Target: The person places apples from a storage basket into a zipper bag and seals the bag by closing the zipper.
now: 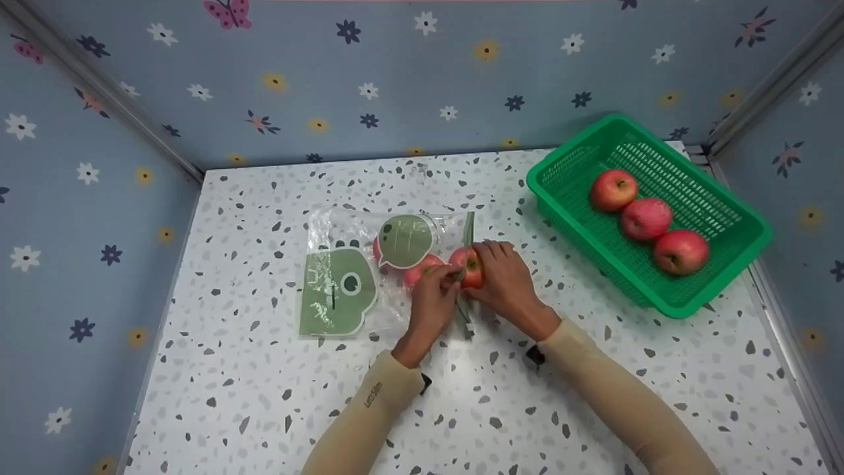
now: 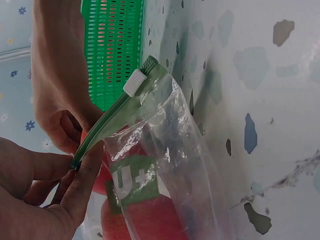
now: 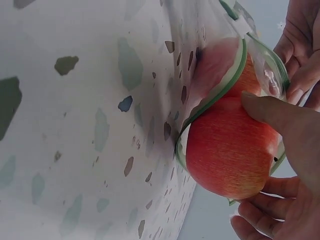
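A clear zip bag [image 1: 389,310] with green printed shapes lies on the table, its mouth toward the right. Inside it are apples, one [image 1: 422,267] near the middle and another partly hidden behind the print. My left hand [image 1: 435,300] pinches the green zip edge [image 2: 107,117] between thumb and fingers, lifting it up. A white slider [image 2: 135,83] sits near one end of that edge. With my right hand [image 1: 508,277] I grip a red apple [image 3: 230,150], thumb on one side and fingers on the other. This apple sits in the bag's mouth, the green edge around it.
At the right stands a green plastic basket [image 1: 580,234] holding three apples [image 1: 646,219] in a row. The speckled white table [image 1: 250,396] meets flowered blue panels [image 1: 395,79] at the back and sides.
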Motion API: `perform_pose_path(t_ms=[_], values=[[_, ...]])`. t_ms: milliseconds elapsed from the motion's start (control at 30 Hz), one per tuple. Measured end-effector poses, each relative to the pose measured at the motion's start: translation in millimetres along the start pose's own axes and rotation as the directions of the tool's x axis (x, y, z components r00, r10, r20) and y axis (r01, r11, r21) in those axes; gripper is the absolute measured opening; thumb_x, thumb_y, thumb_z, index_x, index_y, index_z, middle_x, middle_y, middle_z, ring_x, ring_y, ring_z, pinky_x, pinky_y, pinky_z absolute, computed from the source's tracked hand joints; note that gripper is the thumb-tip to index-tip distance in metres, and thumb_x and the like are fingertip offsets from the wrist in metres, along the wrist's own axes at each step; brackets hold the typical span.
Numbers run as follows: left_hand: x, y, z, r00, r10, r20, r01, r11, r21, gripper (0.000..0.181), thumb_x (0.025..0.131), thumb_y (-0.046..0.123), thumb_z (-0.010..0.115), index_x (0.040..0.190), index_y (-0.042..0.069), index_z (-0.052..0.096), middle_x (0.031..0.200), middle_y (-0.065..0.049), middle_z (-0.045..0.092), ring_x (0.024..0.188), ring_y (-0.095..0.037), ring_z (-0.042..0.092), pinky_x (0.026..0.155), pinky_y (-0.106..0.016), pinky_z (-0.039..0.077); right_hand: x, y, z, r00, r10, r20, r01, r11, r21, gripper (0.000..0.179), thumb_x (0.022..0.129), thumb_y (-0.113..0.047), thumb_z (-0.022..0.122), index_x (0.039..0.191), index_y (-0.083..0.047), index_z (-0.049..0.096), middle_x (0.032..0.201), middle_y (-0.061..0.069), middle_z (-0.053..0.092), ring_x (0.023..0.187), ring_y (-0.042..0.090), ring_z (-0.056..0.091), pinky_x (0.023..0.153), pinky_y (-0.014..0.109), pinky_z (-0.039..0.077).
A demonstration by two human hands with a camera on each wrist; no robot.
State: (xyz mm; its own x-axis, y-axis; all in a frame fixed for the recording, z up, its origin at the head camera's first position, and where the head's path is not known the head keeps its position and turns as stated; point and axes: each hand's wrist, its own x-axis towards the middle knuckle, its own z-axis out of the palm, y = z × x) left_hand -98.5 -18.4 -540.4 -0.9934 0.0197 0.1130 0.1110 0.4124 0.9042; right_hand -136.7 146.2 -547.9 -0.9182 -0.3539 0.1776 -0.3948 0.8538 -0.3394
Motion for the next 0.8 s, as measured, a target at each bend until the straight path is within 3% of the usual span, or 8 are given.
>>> perform_pose_path(t_ms=[467,800], values=[[-0.9,-1.7,-0.6,0.999,0.039,-0.012,-0.039,0.999,0.007,0.026,0.091,-0.013,0.068,0.116,-0.005,0.074,0.104,-0.017,0.074,0.089,-0.029,0.069,0.079,-0.037,0.059,0.7,2.8,10.1,1.000,-0.006,-0.008,0.006,1.000,-0.014,0.076,0.079,-0.033,0.095,0.137,0.000,0.058,0.133,0.019,0.063,0.119,0.038,0.055,0.103,0.049,0.050],[-0.3,-3.3,0.0,0.999,0.047,-0.011,-0.047,0.999,-0.027,0.026,0.091,-0.013,0.068,0.115,-0.007,0.073,0.103,-0.018,0.073,0.090,-0.030,0.069,0.079,-0.035,0.058,-0.5,8.6,2.2,0.997,0.020,0.076,-0.025,0.997,0.067,0.086,0.076,-0.031,0.096,0.146,-0.003,0.055,0.136,0.022,0.064,0.125,0.041,0.053,0.102,0.054,0.050]])
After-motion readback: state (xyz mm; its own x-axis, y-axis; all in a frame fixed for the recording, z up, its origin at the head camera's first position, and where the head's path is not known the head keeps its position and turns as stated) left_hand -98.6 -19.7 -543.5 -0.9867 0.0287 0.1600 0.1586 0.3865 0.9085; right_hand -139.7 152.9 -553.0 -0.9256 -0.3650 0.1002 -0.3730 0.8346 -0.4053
